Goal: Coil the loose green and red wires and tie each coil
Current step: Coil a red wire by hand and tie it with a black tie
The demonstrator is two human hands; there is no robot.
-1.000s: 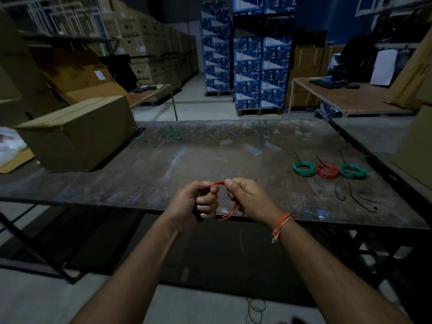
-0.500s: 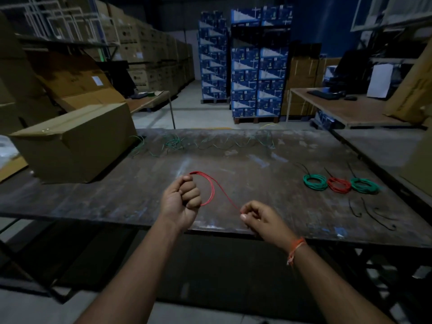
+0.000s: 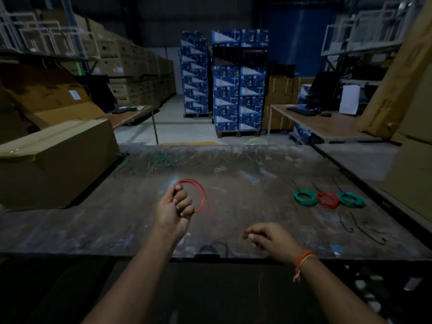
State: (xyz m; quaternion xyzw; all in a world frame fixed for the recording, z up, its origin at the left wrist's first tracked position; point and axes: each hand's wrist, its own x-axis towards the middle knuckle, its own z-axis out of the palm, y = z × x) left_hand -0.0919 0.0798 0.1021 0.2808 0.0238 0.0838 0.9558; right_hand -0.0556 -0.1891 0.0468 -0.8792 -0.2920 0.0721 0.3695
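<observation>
1. Red wire [image 3: 200, 195] — a loop of it is held in the left hand [image 3: 174, 210], which is closed in a fist on it above the tabletop [image 3: 93, 220].
2. The right hand [image 3: 268, 237] is blurred near the front edge, with fingers curled; I cannot tell if it pinches the wire.
3. Three finished coils lie in one row at the right: green coil [image 3: 305, 198], red coil [image 3: 327, 199], second green coil [image 3: 351, 199] — each just beside the next.
4. Loose green wire [image 3: 161, 159] lies along the far edge.
5. A cardboard box [image 3: 56, 164] occupies the left side.
6. Black ties [image 3: 364, 228] lie nearer than the coils.
</observation>
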